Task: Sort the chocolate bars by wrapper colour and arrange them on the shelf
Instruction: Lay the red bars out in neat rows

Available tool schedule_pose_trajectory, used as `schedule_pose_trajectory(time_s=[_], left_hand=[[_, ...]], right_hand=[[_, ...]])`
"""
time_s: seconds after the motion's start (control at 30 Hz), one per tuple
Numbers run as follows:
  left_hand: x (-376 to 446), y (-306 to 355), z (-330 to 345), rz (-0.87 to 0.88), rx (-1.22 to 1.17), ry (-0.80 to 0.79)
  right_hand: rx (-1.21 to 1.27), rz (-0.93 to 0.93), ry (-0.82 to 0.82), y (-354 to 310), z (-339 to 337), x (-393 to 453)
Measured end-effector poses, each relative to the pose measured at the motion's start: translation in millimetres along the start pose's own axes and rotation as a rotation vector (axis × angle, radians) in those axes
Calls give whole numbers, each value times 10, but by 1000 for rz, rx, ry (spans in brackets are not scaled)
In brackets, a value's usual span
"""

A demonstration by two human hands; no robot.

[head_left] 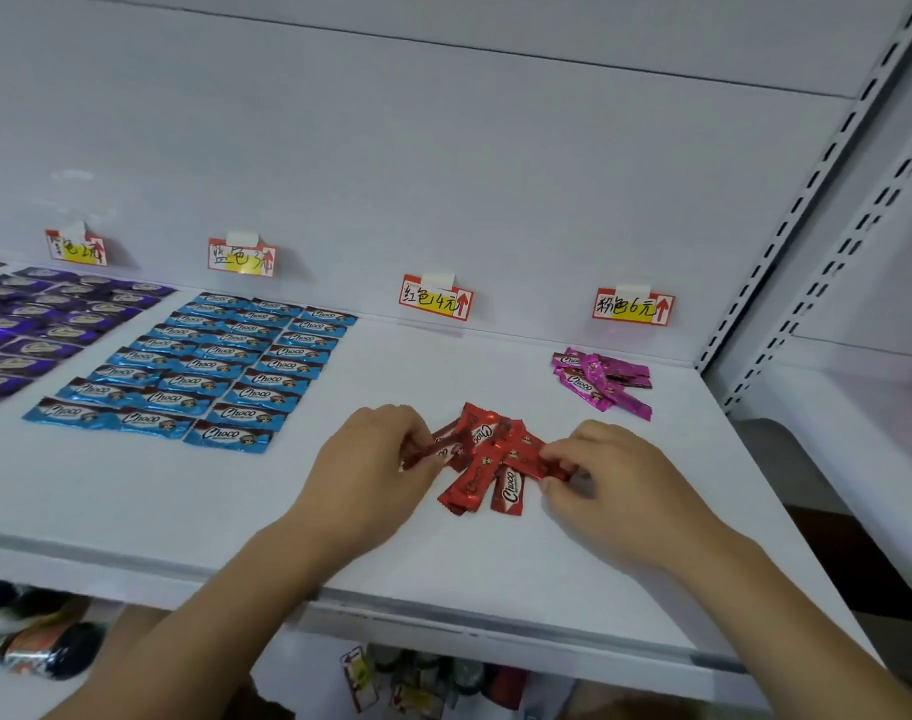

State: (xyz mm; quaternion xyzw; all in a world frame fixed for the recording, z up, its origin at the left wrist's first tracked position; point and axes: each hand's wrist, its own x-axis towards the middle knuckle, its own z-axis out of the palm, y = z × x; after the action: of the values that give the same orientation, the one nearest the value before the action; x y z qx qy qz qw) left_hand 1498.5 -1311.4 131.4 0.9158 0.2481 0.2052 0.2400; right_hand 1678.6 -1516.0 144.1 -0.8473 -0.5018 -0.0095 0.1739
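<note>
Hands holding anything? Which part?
Both hands pinch red bars from the pile: left hand one's left end, right hand one's right end.

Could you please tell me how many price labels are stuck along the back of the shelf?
4: above the purple chocolate bars, blue bars, red pile and pink pile. More may lie beyond the left edge.

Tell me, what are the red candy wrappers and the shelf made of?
Red wrappers: probably thin foil or shiny plastic film, since they glint and have crimped ends. Shelf: looks like white painted metal, smooth and matte, though I cannot be sure.
</note>
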Motion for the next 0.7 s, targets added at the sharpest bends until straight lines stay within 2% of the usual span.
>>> schedule_pose_trajectory(time_s=[0.1,0.23,0.3,0.43,0.6,0.7], left_hand=[[104,-47,-98,-112,-137,-65],[327,-118,-138,-116,-137,-82],[406,-107,-85,-118,-108,-93],[528,-90,10,-77,1,-47],[548,-139,37,-61,32,71],[482,-179,13,26,52,35]], right_hand=[[-10,26,55,85,-14,65],[151,76,170,194,-54,313],[229,105,173,204,-34,488],[267,127,54,218,122,800],[244,132,153,261,279,755],[244,84,162,262,285,697]])
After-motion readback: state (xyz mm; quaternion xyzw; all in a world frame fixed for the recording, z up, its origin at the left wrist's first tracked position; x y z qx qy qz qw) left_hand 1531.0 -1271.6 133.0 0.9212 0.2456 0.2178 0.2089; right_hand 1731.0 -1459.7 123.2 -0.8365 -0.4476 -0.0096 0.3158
